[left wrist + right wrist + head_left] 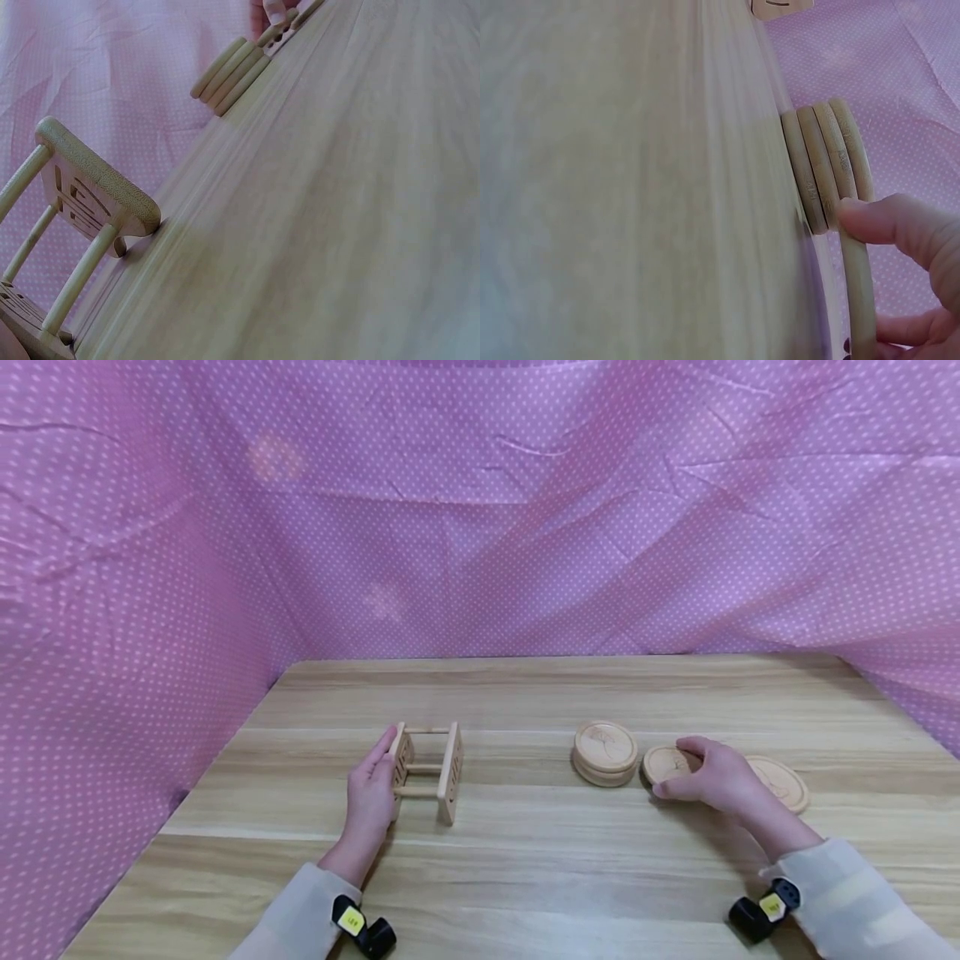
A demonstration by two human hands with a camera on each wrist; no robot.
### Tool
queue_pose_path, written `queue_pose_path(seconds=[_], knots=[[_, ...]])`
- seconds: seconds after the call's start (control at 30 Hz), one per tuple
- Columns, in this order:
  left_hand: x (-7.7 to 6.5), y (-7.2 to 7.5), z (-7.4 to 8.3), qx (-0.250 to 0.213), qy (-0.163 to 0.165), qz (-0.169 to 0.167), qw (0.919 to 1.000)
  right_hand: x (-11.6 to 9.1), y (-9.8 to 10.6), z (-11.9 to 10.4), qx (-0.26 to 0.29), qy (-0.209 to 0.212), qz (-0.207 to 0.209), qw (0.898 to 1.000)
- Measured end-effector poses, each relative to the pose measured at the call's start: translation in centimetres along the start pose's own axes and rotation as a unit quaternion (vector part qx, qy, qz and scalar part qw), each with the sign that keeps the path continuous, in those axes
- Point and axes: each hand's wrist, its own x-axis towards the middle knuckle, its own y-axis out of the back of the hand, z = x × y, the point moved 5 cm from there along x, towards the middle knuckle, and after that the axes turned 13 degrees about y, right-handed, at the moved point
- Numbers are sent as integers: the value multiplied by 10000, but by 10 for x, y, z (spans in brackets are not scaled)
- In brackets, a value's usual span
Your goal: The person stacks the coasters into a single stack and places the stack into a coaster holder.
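Note:
A wooden coaster rack (450,768), two cut-out side panels joined by round rods, stands on the table at the centre left. My left hand (372,789) holds its left panel; in the left wrist view only a sliver of that hand shows beside the rack (97,176). On the right, my right hand (716,777) pinches a round wooden coaster (666,764) by its rim, thumb on the near edge. The right wrist view shows this coaster (857,292) raised off the tabletop. Just left of it sits a stack of coasters (606,747) with a tree carved on top.
Another carved coaster (780,783) lies flat on the table, partly behind my right wrist. The wood-grain table (525,877) stretches between the rack and the stack. Pink dotted cloth (480,543) hangs behind it and at both sides.

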Motion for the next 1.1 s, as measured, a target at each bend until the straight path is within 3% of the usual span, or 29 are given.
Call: queue_pose_path(seconds=[0.37, 1.1], knots=[[1, 0, -2, 30, 6, 15, 10000, 1, -1, -2, 232, -148, 148, 9995], [0, -1, 0, -16, -11, -37, 10000, 9, 8, -19, 276, 56, 443, 9986]])
